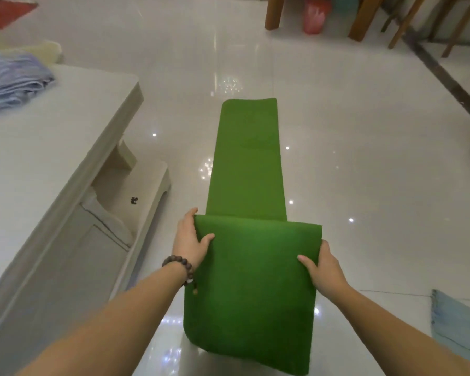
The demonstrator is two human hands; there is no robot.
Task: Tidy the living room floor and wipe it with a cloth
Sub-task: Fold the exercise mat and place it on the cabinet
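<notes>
Green mat (251,280) folded — left hand (190,240), right hand (324,267) clasping its edges

You see a plain green mat (248,240), glossy white floor tiles (364,158), a pale blue cloth (456,324), and brown beads (181,264).

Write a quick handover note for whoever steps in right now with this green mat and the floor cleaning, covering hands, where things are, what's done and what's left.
Left hand: gripping the left edge of the green mat, thumb on top.
Right hand: gripping the mat's right edge.
The mat's near end is lifted and folded over; its far end lies flat on the tiled floor.
A light blue cloth lies on the floor to the right, untouched.
Folded fabric sits on the white low table at left.
Done: mat picked up at one end.
Left: finish folding or rolling the mat, put it away, then wipe the floor, likely with the cloth.
</notes>
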